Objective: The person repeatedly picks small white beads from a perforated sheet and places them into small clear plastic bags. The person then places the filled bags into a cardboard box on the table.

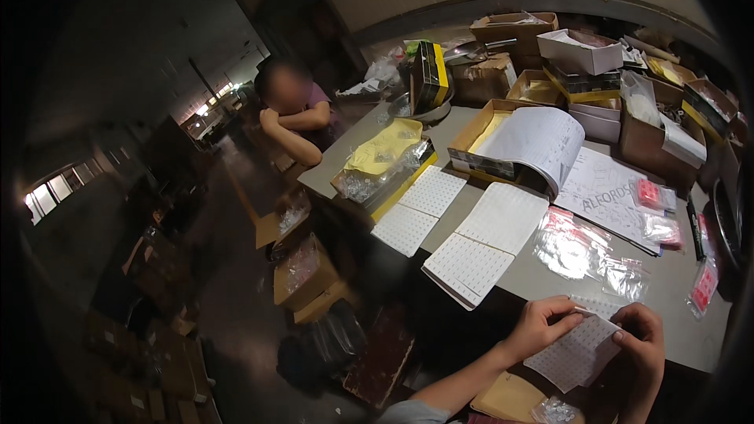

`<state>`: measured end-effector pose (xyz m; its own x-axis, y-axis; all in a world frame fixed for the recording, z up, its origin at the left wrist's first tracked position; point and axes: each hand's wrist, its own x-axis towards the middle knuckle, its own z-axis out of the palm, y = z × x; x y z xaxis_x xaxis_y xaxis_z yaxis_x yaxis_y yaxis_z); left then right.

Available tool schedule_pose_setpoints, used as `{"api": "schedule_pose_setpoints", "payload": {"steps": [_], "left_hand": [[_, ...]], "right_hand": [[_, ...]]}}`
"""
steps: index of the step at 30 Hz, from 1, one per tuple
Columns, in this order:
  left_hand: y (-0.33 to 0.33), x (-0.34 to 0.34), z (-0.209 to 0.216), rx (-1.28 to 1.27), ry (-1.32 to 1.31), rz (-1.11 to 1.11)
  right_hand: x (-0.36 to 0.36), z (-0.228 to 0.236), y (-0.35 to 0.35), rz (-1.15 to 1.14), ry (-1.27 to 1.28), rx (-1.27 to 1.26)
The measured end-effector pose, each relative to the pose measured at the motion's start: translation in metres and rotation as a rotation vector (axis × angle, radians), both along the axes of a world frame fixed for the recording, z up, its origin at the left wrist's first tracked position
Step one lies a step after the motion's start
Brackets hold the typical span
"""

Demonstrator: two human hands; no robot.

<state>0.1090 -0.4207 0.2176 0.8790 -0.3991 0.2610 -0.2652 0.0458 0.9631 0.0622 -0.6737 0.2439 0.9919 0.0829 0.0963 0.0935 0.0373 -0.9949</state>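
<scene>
A white sheet printed with rows of small marks, like a label sheet (580, 355), is bent between my two hands near the table's front edge. My left hand (542, 325) pinches its upper left part, with thumb and fingers closed. At the sheet's right side, my right hand (642, 336) grips the edge between thumb and curled fingers. Just beyond them lie clear plastic bags (624, 276) and shiny bags with white and pink contents (567, 245). Below the sheet, a tan envelope or pad (514, 399) and a small clear bag (554, 410) are partly hidden.
Stacks of similar sheets (471, 267) overhang the table's front edge. Behind them stand an open box holding a curled booklet (534, 141) and a box of clear bags (377, 169). More boxes (581, 51) crowd the back. Another person (302, 114) sits at the far left.
</scene>
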Motion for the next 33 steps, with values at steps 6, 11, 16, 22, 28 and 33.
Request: {"api": "schedule_pose_setpoints", "payload": {"steps": [6,11,16,22,28,33], "left_hand": [[0.000,0.003,-0.001,-0.010,-0.020,-0.003],[-0.002,0.002,-0.009,-0.042,0.037,-0.029],[-0.001,0.003,-0.011,0.005,0.034,-0.028],[0.003,0.003,-0.011,-0.006,0.026,-0.031],[0.000,0.006,-0.009,-0.061,-0.024,-0.010],[0.001,0.004,-0.005,-0.036,0.061,0.061]], "right_hand": [[0.001,0.003,0.001,0.010,0.011,0.008],[-0.011,0.005,0.015,-0.137,0.029,0.123],[-0.003,0.006,0.007,-0.010,0.042,0.139],[-0.017,0.027,0.037,-0.138,0.050,0.215],[-0.009,0.005,-0.001,-0.032,-0.018,0.008],[0.006,0.002,-0.003,0.019,-0.011,-0.193]]}}
